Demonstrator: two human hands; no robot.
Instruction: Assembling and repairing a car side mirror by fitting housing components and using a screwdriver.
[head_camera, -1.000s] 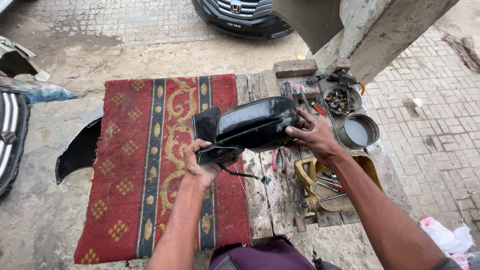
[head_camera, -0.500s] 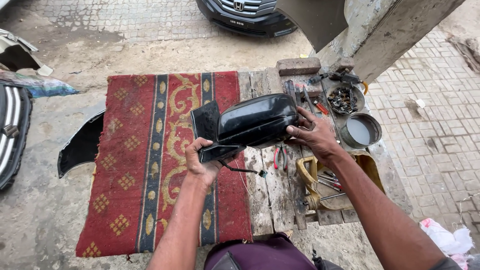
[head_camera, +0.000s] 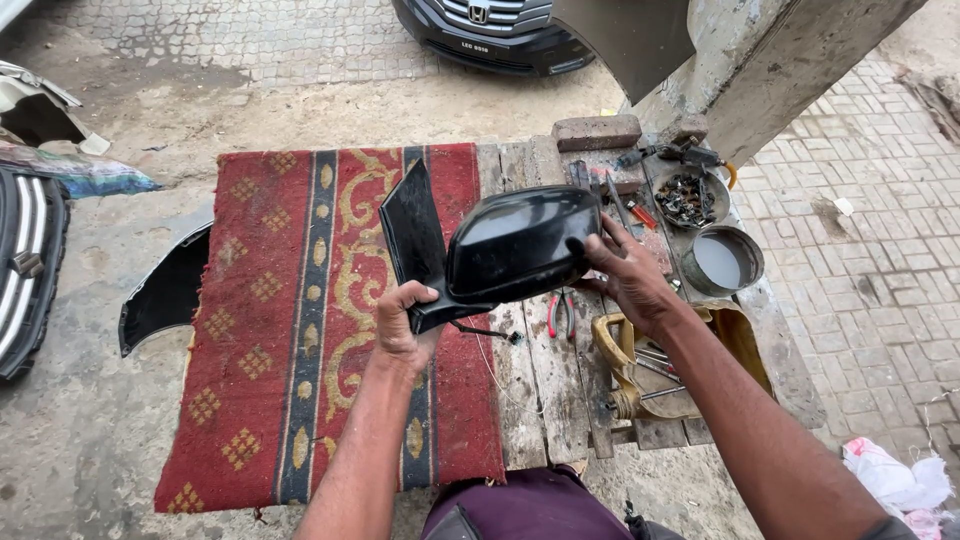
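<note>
Black car side mirror (head_camera: 515, 245) gripped by both hands, left hand (head_camera: 402, 318) at base, right hand (head_camera: 622, 275) on housing

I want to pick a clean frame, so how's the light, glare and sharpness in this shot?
Head view: soft, even daylight with faint shadows; the glossy black mirror housing carries a pale sky reflection on top, not blown out; both the left hand and right hand look sharp, no motion blur; the rug is crisp; edges bow slightly from the wide lens.
</note>
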